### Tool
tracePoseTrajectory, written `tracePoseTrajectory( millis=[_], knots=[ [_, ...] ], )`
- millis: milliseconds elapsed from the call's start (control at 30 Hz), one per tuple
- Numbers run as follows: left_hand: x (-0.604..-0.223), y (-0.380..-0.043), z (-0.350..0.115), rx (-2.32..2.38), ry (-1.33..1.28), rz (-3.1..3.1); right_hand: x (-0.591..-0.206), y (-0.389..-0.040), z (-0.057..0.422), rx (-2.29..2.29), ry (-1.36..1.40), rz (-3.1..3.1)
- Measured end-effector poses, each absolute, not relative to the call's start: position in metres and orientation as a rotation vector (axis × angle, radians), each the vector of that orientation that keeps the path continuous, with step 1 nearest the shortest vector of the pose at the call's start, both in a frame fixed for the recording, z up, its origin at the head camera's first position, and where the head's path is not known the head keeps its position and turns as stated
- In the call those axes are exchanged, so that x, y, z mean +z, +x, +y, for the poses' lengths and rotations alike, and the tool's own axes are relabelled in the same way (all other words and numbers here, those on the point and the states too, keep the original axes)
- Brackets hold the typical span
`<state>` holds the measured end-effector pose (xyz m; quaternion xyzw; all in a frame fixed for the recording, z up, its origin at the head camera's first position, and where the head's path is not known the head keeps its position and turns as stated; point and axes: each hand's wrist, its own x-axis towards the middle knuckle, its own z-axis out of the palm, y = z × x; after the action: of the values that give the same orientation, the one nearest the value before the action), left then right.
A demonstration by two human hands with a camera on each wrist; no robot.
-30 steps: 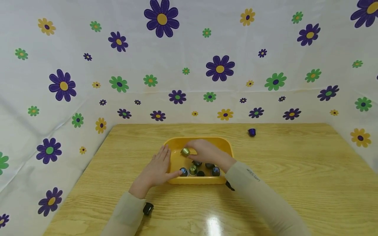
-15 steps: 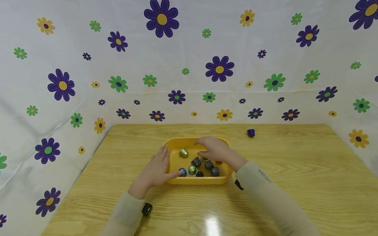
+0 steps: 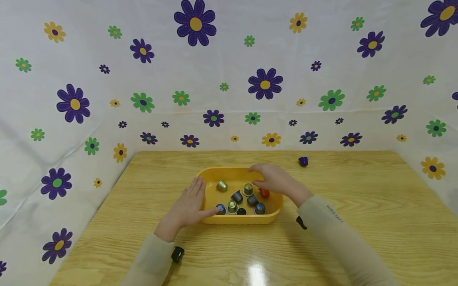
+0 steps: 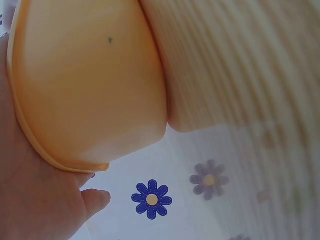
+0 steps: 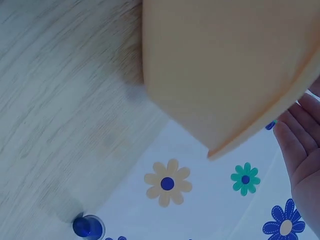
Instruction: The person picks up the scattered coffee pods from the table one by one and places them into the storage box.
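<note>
A yellow tray (image 3: 236,219) holds several coffee capsules. Among them are a pale green one (image 3: 222,185) at the back left, another green one (image 3: 248,189), a dark one (image 3: 237,196) and a red one (image 3: 264,192) partly under my right hand. My left hand (image 3: 187,206) lies along the tray's left rim with straight fingers, its thumb reaching over the front corner by a blue capsule (image 3: 221,209). Above the tray's right rim my right hand (image 3: 277,182) hovers, fingers loosely bent and nothing held. In the right wrist view that hand (image 5: 302,145) shows beside the rim.
A blue-purple capsule (image 3: 303,161) stands on the wooden table (image 3: 343,206) behind and right of the tray. A flower-printed white cloth (image 3: 229,59) hangs behind the table and at both sides. Black straps (image 3: 177,254) show near the sleeves.
My right hand let go of the pale green capsule at the tray's back left, then moved right to the right rim, uncovering the red capsule. The left hand stays in place.
</note>
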<state>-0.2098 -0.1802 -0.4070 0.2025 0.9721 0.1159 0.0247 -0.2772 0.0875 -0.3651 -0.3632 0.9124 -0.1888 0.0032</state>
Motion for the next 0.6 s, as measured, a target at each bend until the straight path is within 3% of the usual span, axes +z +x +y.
tracePoseTrajectory(
  millis=[600],
  knots=[
    [-0.403,-0.208,-0.179,0.354,0.604,2.992,-0.373,-0.284,0.126,-0.622,-1.026,2.926]
  ],
)
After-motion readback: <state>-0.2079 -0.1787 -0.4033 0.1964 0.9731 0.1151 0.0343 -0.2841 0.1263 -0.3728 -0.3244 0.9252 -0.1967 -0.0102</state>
